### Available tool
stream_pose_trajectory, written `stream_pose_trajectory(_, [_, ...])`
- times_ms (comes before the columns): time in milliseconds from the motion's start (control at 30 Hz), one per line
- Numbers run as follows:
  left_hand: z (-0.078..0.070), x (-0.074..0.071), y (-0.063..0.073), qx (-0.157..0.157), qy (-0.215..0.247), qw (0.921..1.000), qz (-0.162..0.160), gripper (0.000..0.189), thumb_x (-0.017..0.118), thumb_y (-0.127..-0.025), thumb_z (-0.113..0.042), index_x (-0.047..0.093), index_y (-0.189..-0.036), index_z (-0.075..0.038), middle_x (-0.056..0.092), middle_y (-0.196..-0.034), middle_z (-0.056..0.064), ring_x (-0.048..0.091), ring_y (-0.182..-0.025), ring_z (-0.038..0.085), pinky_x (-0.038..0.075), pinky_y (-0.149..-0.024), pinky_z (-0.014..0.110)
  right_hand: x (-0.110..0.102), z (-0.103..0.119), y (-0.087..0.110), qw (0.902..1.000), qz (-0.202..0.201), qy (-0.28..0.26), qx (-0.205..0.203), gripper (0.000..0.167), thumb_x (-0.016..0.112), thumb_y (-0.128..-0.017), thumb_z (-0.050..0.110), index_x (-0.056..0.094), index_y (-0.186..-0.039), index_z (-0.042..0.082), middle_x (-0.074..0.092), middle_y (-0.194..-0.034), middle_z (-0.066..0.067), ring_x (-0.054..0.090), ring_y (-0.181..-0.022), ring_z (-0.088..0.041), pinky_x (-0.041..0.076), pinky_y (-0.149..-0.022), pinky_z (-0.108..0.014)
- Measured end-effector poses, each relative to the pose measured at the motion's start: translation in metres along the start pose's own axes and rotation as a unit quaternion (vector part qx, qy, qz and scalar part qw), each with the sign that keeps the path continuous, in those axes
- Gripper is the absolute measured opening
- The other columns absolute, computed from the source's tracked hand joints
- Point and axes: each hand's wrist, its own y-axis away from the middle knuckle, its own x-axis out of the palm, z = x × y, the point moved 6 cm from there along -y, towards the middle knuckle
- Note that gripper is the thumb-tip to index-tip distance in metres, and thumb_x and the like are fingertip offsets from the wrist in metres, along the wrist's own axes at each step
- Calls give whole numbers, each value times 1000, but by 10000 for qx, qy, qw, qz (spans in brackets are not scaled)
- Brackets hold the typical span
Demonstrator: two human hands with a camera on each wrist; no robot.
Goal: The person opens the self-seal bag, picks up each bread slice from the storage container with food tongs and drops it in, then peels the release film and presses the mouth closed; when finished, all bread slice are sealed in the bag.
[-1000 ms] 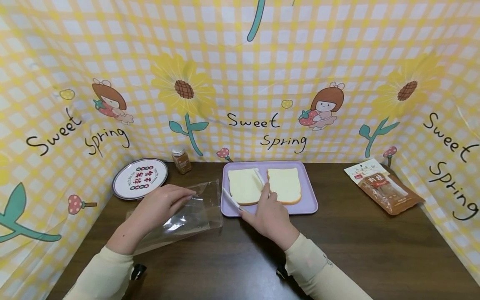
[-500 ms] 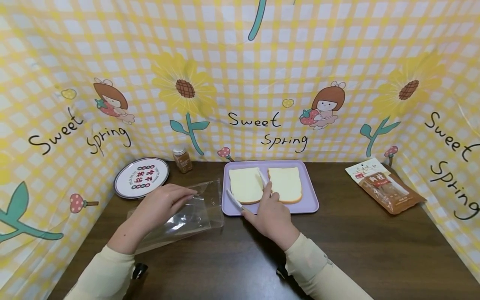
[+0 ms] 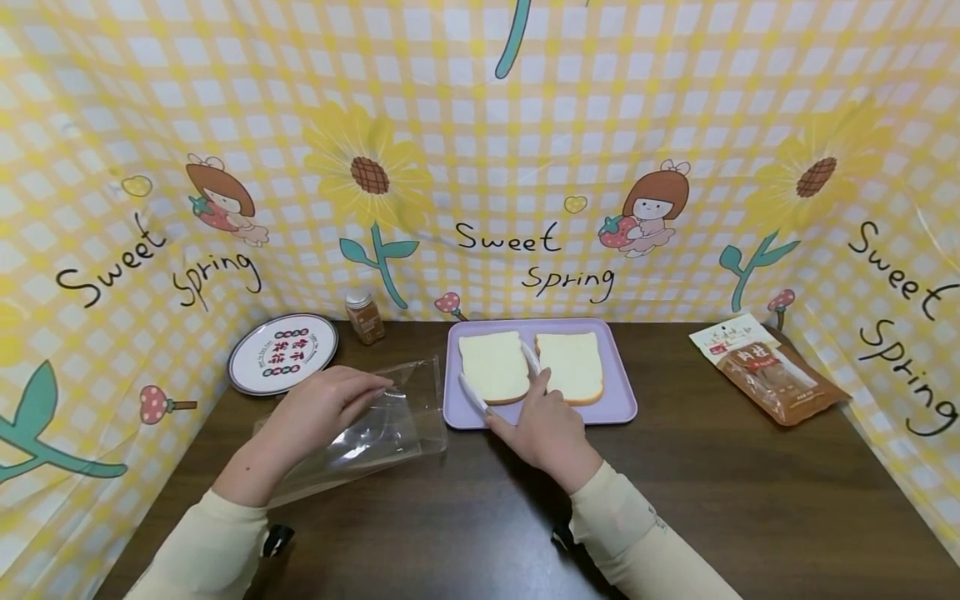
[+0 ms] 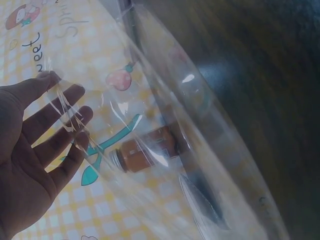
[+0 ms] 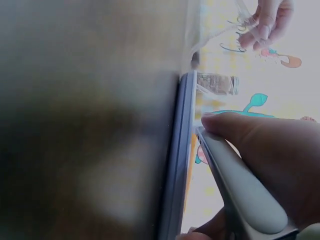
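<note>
My right hand (image 3: 551, 425) grips white tongs (image 3: 474, 396) from the near side of a lilac tray (image 3: 618, 392). The tongs' two arms stand spread, one at the left edge of the left bread slice (image 3: 491, 367) and the other in the gap beside the right bread slice (image 3: 572, 367). In the right wrist view, the thumb lies along the tongs' pale handle (image 5: 245, 185), close to the tray's rim (image 5: 181, 150). My left hand (image 3: 318, 421) pinches the gathered upper edge of a clear plastic bag (image 3: 375, 437), which droops toward the table left of the tray.
A round printed plate (image 3: 255, 362) lies at the back left, partly behind my left hand. Next to it stands a small spice jar (image 3: 365, 321). A brown and white food packet (image 3: 772, 375) lies on the right. A checked cloth (image 3: 495, 167) hangs behind and at both sides.
My right hand's tongs have shifted slightly right, and their right arm has moved from over the left slice to its right side. My left hand and the bag stay put.
</note>
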Motion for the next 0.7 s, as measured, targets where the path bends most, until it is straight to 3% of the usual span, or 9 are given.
stream_pose_trajectory(533, [0, -1, 1, 38, 7, 10000, 3, 23, 73, -102, -14, 80, -123, -18, 82, -115, 1, 78, -105, 22, 65, -93, 47, 2, 2, -9, 9985, 504, -235, -11, 125, 58, -94, 79, 18, -160, -20, 64, -133, -38, 74, -106, -44, 64, -88, -52])
stream_pose_trajectory(700, [1, -1, 1, 43, 25, 10000, 8, 23, 73, -102, -14, 80, -123, -18, 82, -115, 1, 78, -105, 22, 65, -93, 47, 5, 3, -10, 9982, 544, -246, 9, 125, 57, -95, 79, 16, -162, -18, 59, -140, -38, 73, -105, -44, 64, -88, -52])
